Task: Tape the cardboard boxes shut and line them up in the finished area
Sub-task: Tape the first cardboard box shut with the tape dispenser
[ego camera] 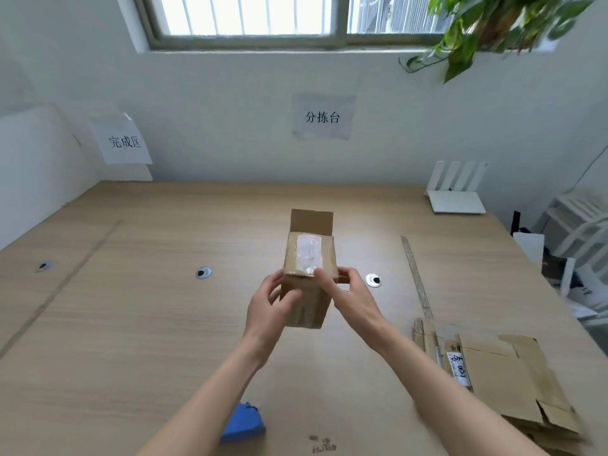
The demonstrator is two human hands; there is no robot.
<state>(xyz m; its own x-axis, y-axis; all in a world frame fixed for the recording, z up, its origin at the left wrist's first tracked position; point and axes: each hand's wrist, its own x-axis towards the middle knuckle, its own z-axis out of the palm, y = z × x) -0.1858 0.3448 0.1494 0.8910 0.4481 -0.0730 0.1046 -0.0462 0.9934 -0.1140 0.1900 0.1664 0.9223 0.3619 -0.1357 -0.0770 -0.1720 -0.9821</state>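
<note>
A small brown cardboard box [307, 284] is held up above the middle of the wooden table [138, 317]. One flap at its far end stands open, and a shiny taped label shows on its upper face. My left hand [271, 307] grips its left side with curled fingers. My right hand [345, 292] holds its right near corner, the thumb lying on the top by the label. A paper sign [123, 142] for the finished area hangs on the wall at the far left.
Flattened cardboard boxes [493, 370] lie at the table's right front. A strip of tape [416, 274] lies beyond them. A blue object [243, 422] sits near the front edge. A white router [457, 195] stands at the back right. Round cable grommets [204, 273] dot the tabletop.
</note>
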